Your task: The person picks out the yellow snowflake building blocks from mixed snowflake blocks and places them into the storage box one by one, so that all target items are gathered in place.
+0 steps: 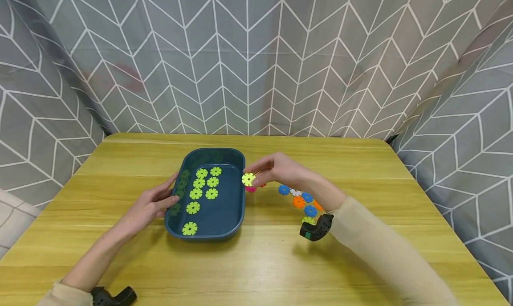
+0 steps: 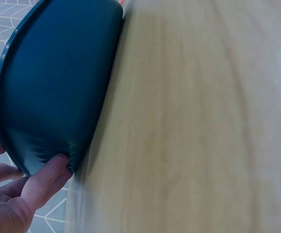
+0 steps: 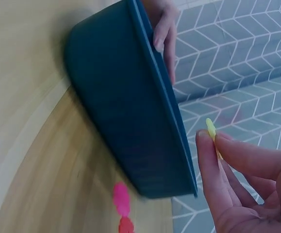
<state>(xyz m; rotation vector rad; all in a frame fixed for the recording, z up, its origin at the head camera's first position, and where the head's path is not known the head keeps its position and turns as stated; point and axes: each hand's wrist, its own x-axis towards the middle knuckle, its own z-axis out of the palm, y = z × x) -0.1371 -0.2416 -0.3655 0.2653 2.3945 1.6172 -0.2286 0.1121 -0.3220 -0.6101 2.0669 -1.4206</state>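
A dark blue plastic tray (image 1: 225,214) stands on the wooden table, with several yellow-green notched discs (image 1: 196,193) lying flat on its floor in two rough columns. My left hand (image 1: 150,204) grips the tray's left side, thumb over the rim and fingers against the outer wall (image 2: 57,87). Between thumb and fingertips, my right hand (image 1: 282,169) pinches one more yellow-green notched disc (image 1: 248,179) at the tray's right rim. Edge-on in the right wrist view, this disc (image 3: 211,128) is held just beyond the rim.
Below the right hand, a pink disc (image 1: 251,189) and a red one (image 3: 126,225) lie beside the tray. Blue discs (image 1: 310,211), an orange one (image 1: 298,201), a white one (image 1: 295,192) and a yellow-green one (image 1: 308,220) lie near the right forearm. A patterned curtain (image 1: 248,74) hangs behind the table.
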